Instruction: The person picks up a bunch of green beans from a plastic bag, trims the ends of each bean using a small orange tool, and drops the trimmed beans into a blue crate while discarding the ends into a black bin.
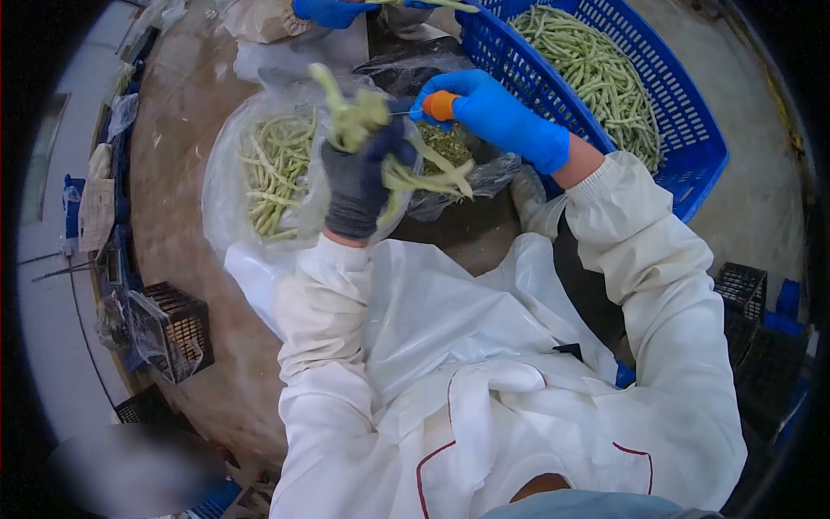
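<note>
My left hand (359,177), in a dark grey glove, is closed around a bunch of green beans (354,117) whose ends stick out above and to the right. In its blue glove, my right hand (497,112) grips a small knife by its orange handle (441,105). The thin blade points left toward the beans. Beneath my left hand, a clear plastic bag (220,195) holds more green beans (277,173). Green trimmings (445,149) lie below my right hand, beside dark plastic. Motion slightly blurs the held bunch.
A blue slatted crate (692,160) heaped with green beans (596,78) stands right of my right hand. At the top edge, another person's blue-gloved hand (333,10) is near some beans. Black crates stand at left (177,333) and right (741,290) on the floor.
</note>
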